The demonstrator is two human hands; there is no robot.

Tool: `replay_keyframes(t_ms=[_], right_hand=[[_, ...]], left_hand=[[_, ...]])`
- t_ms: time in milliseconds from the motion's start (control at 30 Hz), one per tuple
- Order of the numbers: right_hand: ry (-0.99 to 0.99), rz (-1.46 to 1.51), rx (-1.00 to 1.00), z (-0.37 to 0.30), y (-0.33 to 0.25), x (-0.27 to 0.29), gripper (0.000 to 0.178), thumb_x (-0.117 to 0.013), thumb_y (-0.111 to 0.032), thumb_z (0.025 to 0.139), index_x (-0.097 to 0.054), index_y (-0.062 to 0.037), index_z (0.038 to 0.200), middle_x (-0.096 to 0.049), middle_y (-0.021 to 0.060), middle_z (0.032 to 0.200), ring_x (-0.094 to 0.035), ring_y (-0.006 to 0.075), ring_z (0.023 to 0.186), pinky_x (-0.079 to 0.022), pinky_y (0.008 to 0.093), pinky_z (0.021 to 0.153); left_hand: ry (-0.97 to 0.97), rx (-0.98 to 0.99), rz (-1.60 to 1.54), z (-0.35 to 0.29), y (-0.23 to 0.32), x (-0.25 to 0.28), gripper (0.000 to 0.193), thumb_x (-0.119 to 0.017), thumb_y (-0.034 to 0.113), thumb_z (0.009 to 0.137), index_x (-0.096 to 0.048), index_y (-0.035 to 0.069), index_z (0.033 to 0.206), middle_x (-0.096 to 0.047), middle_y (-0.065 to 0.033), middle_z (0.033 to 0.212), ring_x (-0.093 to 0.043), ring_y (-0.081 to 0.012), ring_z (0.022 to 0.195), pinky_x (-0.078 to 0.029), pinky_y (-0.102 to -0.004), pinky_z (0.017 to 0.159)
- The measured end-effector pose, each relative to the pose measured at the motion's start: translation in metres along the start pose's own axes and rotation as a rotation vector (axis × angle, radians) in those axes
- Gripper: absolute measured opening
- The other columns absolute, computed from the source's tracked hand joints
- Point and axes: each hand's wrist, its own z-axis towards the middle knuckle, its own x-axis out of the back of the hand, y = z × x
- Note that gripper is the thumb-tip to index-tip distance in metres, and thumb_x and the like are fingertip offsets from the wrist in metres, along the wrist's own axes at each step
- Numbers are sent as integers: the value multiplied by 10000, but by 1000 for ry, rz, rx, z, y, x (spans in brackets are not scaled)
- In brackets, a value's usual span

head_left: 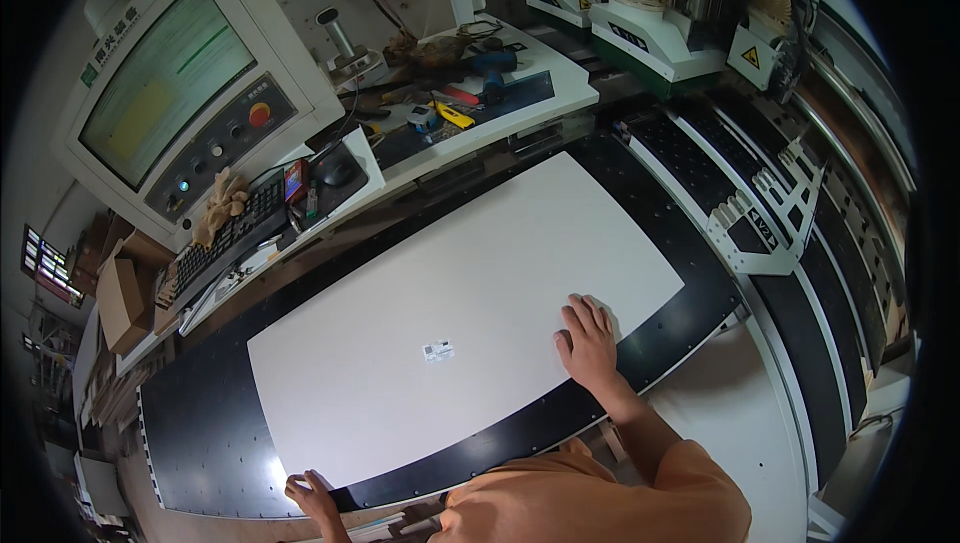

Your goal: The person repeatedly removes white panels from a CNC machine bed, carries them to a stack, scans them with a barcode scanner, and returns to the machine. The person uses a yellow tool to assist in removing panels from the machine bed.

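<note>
A large white panel (500,273) lies on a black table bed (205,443), with a small printed label (438,351) stuck near its middle. My left hand (316,501) is at the panel's near left corner, its fingers bent round the edge and closed on it. On the right part of the panel rests my right hand (590,346), flat, fingers stretched out and holding nothing. Both forearms reach in from the lower edge.
A control cabinet (225,148) with a screen and red button stands at the left, above a keyboard (230,233). Behind the panel, a side table (575,83) carries a yellow cutter (453,115) and tools. White machine brackets (770,213) stand at the right.
</note>
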Motion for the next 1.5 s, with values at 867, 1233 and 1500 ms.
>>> replay_keyframes(t_ms=[867,1233,1500], right_hand=[[174,-21,-28,88,43,-44,415,-679,-211,867,-576,-8,1215,-498,181,1404,-452,384,1334,-369,524,1093],[220,-17,-106,101,107,-32,361,-693,-224,853,-647,-34,1156,-571,106,1372,-496,329,1309,-397,475,1085],[209,-82,-116,111,156,-19,350,-689,-216,858,-665,-46,1163,-588,83,1365,-517,305,1292,-408,448,1081]], left_hand=[[-308,-332,-194,36,134,-37,582,-855,115,709,-549,53,1201,-511,-234,1308,-557,-446,1172,-476,-479,986],[-298,-332,-245,1,183,-56,581,-875,52,674,-572,37,1169,-515,-232,1278,-541,-425,1177,-467,-464,990],[-321,-331,-265,-24,221,-70,590,-893,83,665,-573,36,1159,-484,-261,1341,-506,-449,1239,-454,-473,1018]])
